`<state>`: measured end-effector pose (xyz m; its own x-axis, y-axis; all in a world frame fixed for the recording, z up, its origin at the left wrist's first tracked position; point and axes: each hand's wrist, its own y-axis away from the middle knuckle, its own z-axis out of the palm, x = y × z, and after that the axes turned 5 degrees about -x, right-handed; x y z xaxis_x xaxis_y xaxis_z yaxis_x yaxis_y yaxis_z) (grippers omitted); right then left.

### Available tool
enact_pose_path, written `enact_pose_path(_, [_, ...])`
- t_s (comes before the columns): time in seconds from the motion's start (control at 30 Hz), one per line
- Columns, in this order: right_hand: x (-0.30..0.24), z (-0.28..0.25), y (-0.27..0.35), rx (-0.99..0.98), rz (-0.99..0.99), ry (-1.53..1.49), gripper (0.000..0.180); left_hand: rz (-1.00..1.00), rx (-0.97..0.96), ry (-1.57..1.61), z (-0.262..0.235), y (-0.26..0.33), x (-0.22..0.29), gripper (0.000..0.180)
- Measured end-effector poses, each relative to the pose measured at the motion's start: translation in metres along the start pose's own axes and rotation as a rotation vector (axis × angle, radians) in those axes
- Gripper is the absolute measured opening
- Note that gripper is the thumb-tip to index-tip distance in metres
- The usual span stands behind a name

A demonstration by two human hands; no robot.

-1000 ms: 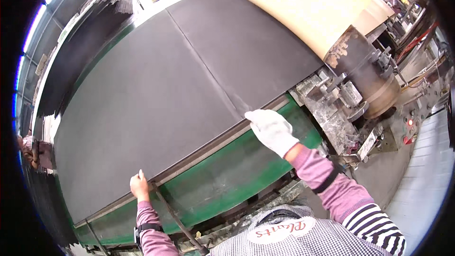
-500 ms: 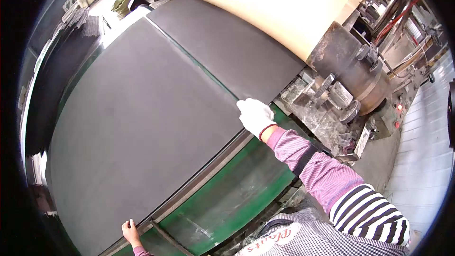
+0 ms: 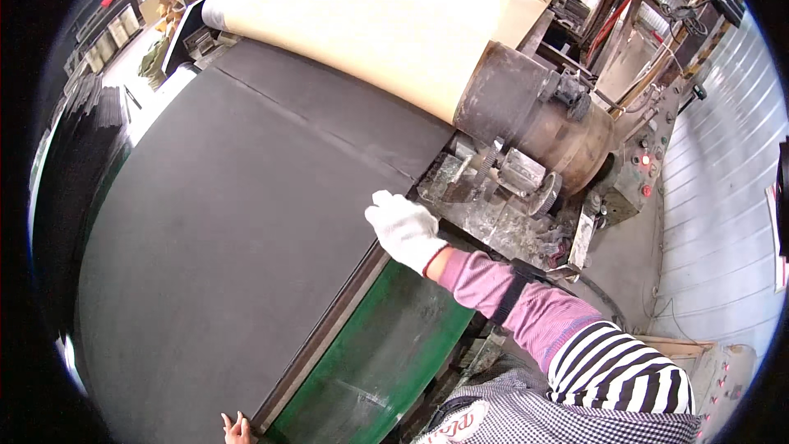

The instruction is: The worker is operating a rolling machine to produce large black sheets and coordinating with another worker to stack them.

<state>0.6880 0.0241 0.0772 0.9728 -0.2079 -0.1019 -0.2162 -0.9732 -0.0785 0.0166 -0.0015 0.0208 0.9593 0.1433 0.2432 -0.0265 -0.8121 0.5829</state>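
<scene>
A broad dark grey sheet (image 3: 222,230) lies across the machine bed, its far edge meeting another dark grey sheet (image 3: 345,99) at a thin seam. My right hand (image 3: 403,230), in a white knit glove, is closed over the near sheet's right-hand edge, close to the seam's right end. Its fingertips are tucked out of sight, so what they hold cannot be made out. At the bottom of the view my bare left hand (image 3: 237,428) is by the same sheet's near edge, with fingers apart and mostly cut off by the frame.
Over the far sheet sits a big pale yellow roll (image 3: 353,25). To its right are a rusty cylinder (image 3: 534,115) and a dirty metal bracket with knobs (image 3: 518,181). A green belt (image 3: 386,329) runs below the sheet's edge. Dark strips (image 3: 99,115) are stacked at left.
The green gap between the two sheets has narrowed to a thin seam. My view has shifted, with the roll and machinery now further left. My right hand has moved back from the seam.
</scene>
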Motion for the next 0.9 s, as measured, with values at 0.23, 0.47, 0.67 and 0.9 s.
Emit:
enact_pose_path(0.23, [-0.025, -0.024, 0.151, 0.060, -0.345, -0.375, 0.030, 0.218, 0.048, -0.002, -0.010, 0.015, 0.110, 0.040])
enact_pose_path(0.47, [-0.028, -0.064, 0.236, -0.744, 0.234, -0.923, 0.031, 0.189, 0.059, -0.078, -0.001, 0.005, 0.176, 0.047])
enact_pose_path(0.67, [-0.026, -0.079, 0.259, -0.742, 0.263, -0.876, 0.038, 0.175, 0.113, -0.165, 0.018, -0.015, 0.212, 0.053])
enact_pose_path(0.9, [-0.027, -0.070, 0.285, -0.745, 0.323, -0.847, 0.042, 0.187, 0.212, -0.243, 0.030, -0.018, 0.279, 0.061])
